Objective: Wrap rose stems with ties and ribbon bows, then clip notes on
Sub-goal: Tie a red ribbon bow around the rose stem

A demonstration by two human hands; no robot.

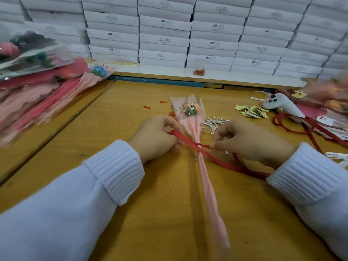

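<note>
Boxes [163, 38] behind — left hand [156, 137], right hand [250, 140] pinch ribbon [222, 161] across sleeved rose [192, 127].

Your wrapped-rose pile [37, 87] is blurred and cropped at the left edge; the ribbon [222, 160] is hidden under your right sleeve [305, 172].

White-sleeved forearms [75, 194] angled inward, left hand [156, 136] pinching ribbon [222, 161], right hand [250, 142] pinching its other side
</note>
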